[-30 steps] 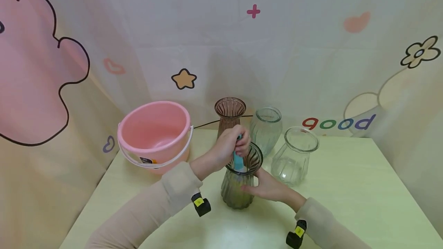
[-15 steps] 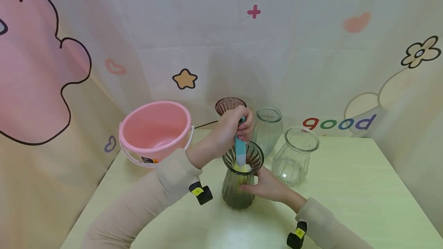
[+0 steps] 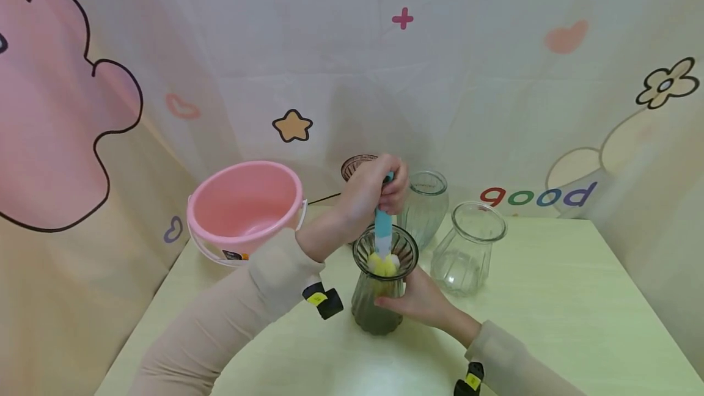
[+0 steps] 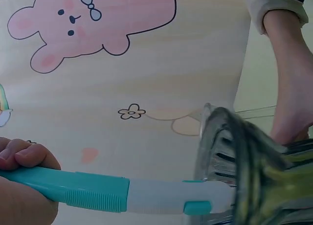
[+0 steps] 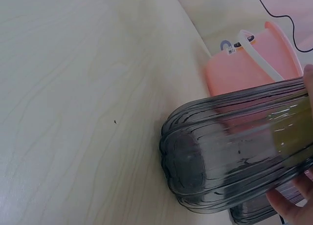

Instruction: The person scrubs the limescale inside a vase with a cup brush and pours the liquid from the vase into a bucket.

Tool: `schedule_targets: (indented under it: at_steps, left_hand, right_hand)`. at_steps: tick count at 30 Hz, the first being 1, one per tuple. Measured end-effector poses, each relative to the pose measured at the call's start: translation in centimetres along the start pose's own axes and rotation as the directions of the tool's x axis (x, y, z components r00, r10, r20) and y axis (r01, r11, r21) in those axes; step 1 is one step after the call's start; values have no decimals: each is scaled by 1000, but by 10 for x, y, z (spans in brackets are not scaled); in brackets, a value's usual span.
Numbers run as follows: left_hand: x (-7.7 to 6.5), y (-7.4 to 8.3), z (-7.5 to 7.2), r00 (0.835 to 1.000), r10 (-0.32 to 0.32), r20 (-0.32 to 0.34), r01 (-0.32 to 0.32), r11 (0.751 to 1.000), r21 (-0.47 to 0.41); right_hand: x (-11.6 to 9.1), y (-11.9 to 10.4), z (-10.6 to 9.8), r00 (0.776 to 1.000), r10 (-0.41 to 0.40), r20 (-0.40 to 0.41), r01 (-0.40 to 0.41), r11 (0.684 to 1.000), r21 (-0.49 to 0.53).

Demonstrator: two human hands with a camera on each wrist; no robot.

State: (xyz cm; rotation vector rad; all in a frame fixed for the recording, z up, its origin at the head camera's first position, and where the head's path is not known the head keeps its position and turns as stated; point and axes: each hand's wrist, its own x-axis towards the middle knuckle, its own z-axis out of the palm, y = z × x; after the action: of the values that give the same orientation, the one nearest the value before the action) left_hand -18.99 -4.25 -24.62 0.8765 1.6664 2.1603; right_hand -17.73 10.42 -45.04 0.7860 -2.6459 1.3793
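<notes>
My left hand (image 3: 376,187) grips the teal handle of a cleaning brush (image 4: 93,190) above a smoky grey ribbed glass vase (image 3: 377,313). The brush points down through the vase's flared rim, and its yellow and white sponge head (image 3: 383,264) shows just inside the mouth. Below the rim, my right hand (image 3: 420,298) holds the vase's neck from the right, thumb across the front. The vase stands upright on the table in the head view. In the right wrist view, yellow shows through the glass near the neck, and fingertips (image 5: 283,205) wrap the side.
A pink bucket (image 3: 247,200) with a white handle stands at the left. Behind the grey vase are a brownish-pink vase (image 3: 353,167), partly hidden by my left hand, and a clear greenish vase (image 3: 425,212). Another clear glass vase (image 3: 462,261) stands to the right.
My left hand has risen with the brush, drawing the yellow sponge head up from deep in the vase to its mouth. My right hand stays at the neck.
</notes>
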Motion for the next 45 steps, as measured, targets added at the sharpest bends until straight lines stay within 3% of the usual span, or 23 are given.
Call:
schedule_targets:
  at_steps: [8,12,17,23,28,31,35,39,45]
  left_hand:
    - [-12,-50,-8,990,-122,-69,123,992,10]
    - [-15,-64,-11,988,-132,-76,135,990,31]
    - [-15,-70,-15,992,-104,-70,106,994,27]
    - [-17,-71,-16,990,-121,-67,121,993,-4]
    - [-18,-71,-16,990,-125,-62,124,992,-15]
    - [-19,-70,-15,991,-120,-64,119,993,-17]
    - [-19,-58,-14,992,-109,-69,106,993,-47]
    - [-16,-31,-10,995,-80,-67,75,995,-71]
    - [-9,4,0,998,1,-66,-3,999,-35]
  right_hand:
    - [2,1,1,997,-71,-23,71,997,-5]
    - [2,4,4,997,-82,-6,82,995,64]
    - [-2,10,0,991,12,134,-34,987,158]
    - [-1,24,-14,940,12,340,-74,983,171]
    - [2,28,-20,911,27,412,-98,983,154]
    - [2,28,-19,909,28,417,-106,980,166]
    - [1,31,-13,925,17,380,-91,980,179]
    - [-1,32,-7,945,6,328,-71,980,184]
    - [-5,32,-2,965,23,261,-69,983,169]
